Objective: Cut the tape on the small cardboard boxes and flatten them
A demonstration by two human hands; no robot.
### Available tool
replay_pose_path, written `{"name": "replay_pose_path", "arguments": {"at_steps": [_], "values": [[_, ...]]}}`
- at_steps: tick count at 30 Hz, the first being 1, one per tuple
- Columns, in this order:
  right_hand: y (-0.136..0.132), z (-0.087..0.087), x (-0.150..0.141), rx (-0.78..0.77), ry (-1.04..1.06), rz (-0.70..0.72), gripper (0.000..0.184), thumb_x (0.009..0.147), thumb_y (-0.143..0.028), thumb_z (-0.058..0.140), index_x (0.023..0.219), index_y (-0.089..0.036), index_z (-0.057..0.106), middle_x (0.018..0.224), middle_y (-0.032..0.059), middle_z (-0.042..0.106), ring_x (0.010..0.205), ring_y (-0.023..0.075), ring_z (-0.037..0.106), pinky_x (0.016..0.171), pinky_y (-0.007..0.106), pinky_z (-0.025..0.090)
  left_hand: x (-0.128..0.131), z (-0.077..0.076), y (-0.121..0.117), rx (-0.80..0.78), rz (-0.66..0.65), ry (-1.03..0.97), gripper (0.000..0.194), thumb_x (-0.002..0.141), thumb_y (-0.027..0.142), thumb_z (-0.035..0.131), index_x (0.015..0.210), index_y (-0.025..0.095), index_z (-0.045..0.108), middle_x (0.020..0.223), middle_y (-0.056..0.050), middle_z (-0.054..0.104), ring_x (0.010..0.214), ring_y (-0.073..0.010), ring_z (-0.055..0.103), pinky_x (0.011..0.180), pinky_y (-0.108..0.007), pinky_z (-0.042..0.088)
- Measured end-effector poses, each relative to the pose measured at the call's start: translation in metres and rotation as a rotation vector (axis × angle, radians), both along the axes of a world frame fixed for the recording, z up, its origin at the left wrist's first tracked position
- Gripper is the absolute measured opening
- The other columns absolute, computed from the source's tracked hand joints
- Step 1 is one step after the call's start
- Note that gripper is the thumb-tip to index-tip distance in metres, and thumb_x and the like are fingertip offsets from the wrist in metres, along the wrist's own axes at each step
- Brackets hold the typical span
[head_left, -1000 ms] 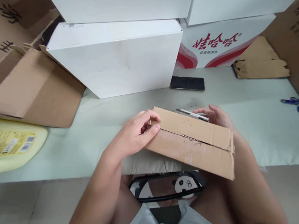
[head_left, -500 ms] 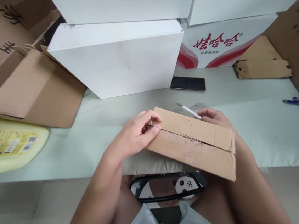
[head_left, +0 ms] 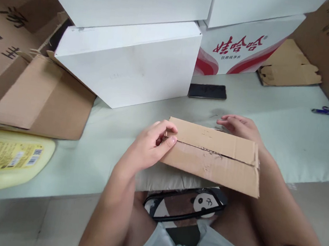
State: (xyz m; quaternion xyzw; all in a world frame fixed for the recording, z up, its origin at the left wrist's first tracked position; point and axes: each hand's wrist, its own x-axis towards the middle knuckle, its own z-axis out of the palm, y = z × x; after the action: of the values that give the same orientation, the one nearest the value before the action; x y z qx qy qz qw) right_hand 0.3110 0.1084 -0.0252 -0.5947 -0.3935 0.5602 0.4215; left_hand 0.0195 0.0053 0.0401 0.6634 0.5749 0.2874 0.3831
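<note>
My left hand (head_left: 153, 145) grips the left end of a small cardboard box (head_left: 208, 153), thumb on the front face and fingers over the top edge. The box is tilted toward me at the front edge of the covered table, with a seam running along it and scuffed marks near the middle. Behind its far edge, my right hand (head_left: 237, 125) has its fingers stretched out to the left, and nothing shows in them. A thin sliver of something lies between that hand and the box, mostly hidden.
A black phone (head_left: 207, 91) lies against the white boxes (head_left: 129, 68) at the back. Purple-handled scissors (head_left: 324, 111) rest at the right. An open carton (head_left: 52, 99) and a yellow jug (head_left: 13, 158) stand left; flattened cardboard (head_left: 293, 74) lies back right.
The white pen-like tool with a thin tip has gone from view at the box's far edge. My right hand has lifted slightly and its fingers have straightened. The left hand stays on the box.
</note>
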Motion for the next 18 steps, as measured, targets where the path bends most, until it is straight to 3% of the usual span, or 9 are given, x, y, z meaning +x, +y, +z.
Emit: {"name": "replay_pose_path", "arguments": {"at_steps": [4, 8, 11, 14, 16, 18], "values": [[-0.001, 0.007, 0.009, 0.192, 0.162, -0.124, 0.028, 0.072, -0.055, 0.075, 0.072, -0.029, 0.065, 0.072, 0.0009, 0.076, 0.091, 0.0266, 0.078, 0.095, 0.043, 0.061, -0.004, 0.0, 0.0, 0.014, 0.031, -0.002, 0.017, 0.097, 0.037, 0.056, 0.105, 0.025, 0.063, 0.094, 0.0, 0.06, 0.073, -0.0137, 0.051, 0.073, -0.03, 0.046], [-0.023, 0.031, 0.005, 0.389, 0.242, 0.026, 0.021, 0.08, -0.053, 0.07, 0.084, -0.031, 0.071, 0.088, 0.002, 0.079, 0.097, 0.0261, 0.079, 0.1, 0.044, 0.06, -0.008, -0.002, 0.001, 0.044, 0.096, 0.006, 0.019, 0.097, 0.04, 0.056, 0.106, 0.025, 0.063, 0.085, 0.001, 0.053, 0.071, -0.0138, 0.048, 0.069, -0.03, 0.045], [-0.039, 0.045, -0.007, 0.425, 0.218, 0.137, 0.025, 0.078, -0.052, 0.075, 0.085, -0.028, 0.074, 0.094, 0.0034, 0.081, 0.095, 0.0257, 0.078, 0.093, 0.042, 0.061, -0.009, -0.005, 0.003, 0.044, 0.195, 0.006, 0.027, 0.094, 0.044, 0.06, 0.112, 0.025, 0.062, 0.087, 0.001, 0.053, 0.075, -0.0153, 0.052, 0.072, -0.031, 0.047], [-0.043, 0.047, -0.015, 0.436, 0.053, 0.145, 0.024, 0.081, -0.048, 0.07, 0.077, -0.025, 0.074, 0.088, 0.005, 0.078, 0.084, 0.0244, 0.073, 0.078, 0.039, 0.058, -0.007, -0.007, 0.003, -0.037, 0.283, -0.097, 0.046, 0.092, 0.049, 0.063, 0.13, 0.025, 0.055, 0.119, -0.008, 0.066, 0.105, -0.0229, 0.065, 0.086, -0.036, 0.055], [-0.041, 0.043, -0.014, 0.45, -0.152, 0.035, 0.022, 0.086, -0.04, 0.063, 0.071, -0.025, 0.07, 0.071, 0.0021, 0.068, 0.068, 0.0195, 0.061, 0.064, 0.034, 0.048, -0.005, -0.006, 0.003, -0.107, 0.294, -0.194, 0.054, 0.094, 0.051, 0.061, 0.139, 0.024, 0.051, 0.14, -0.012, 0.064, 0.124, -0.0282, 0.063, 0.1, -0.041, 0.056], [-0.039, 0.04, -0.012, 0.456, -0.284, 0.046, 0.023, 0.092, -0.032, 0.056, 0.071, -0.026, 0.066, 0.059, -0.0017, 0.051, 0.056, 0.0164, 0.044, 0.054, 0.032, 0.035, -0.003, -0.004, 0.002, -0.148, 0.265, -0.276, 0.055, 0.096, 0.051, 0.059, 0.143, 0.022, 0.051, 0.145, -0.013, 0.064, 0.133, -0.0302, 0.061, 0.109, -0.044, 0.053]]}}
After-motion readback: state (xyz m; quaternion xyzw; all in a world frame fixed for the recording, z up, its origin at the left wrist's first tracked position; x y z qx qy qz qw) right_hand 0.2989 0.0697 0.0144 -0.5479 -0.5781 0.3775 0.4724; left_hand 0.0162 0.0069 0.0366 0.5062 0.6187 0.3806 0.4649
